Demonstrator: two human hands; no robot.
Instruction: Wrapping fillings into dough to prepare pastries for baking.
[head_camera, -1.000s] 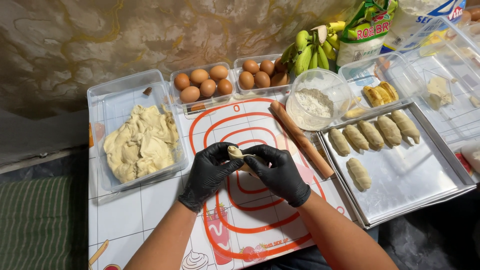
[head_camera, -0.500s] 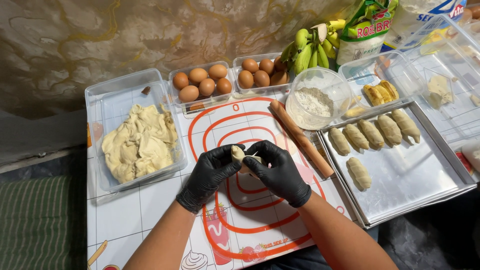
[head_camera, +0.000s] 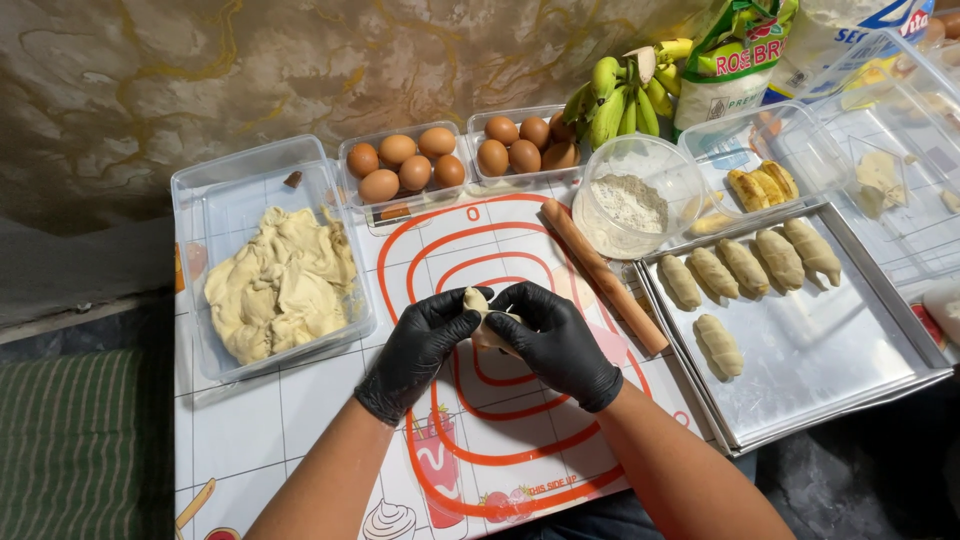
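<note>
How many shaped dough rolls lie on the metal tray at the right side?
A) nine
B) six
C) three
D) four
B: the metal tray carries a row of five dough rolls along its far edge and one more roll lying alone nearer the person.
</note>
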